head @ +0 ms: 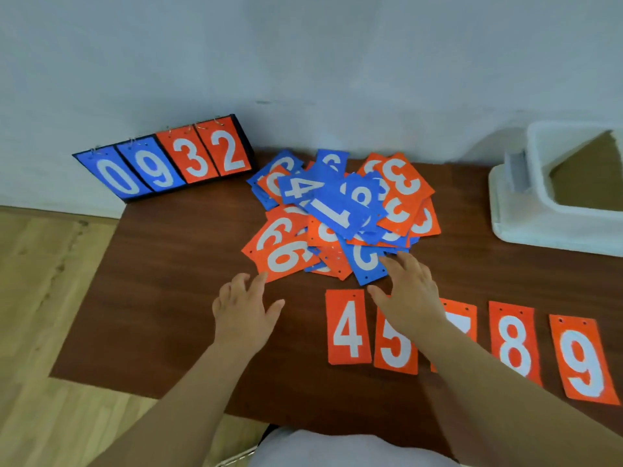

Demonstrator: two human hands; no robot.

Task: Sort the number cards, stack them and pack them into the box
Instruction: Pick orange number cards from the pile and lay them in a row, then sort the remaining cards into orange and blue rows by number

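Observation:
A loose pile of orange and blue number cards lies in the middle of the dark wooden table. Nearer me, orange cards sit in a row: a 4, a 5, a partly hidden 7, an 8 and a 9. My left hand hovers open, fingertips at the orange 6 card on the pile's near edge. My right hand is spread open beside a blue card, its forearm covering part of the row. A white box stands at the right.
A flip scoreboard showing 0 9 3 2 leans against the wall at the table's back left. The table's left edge drops to a light wood floor. The white wall runs right behind the table.

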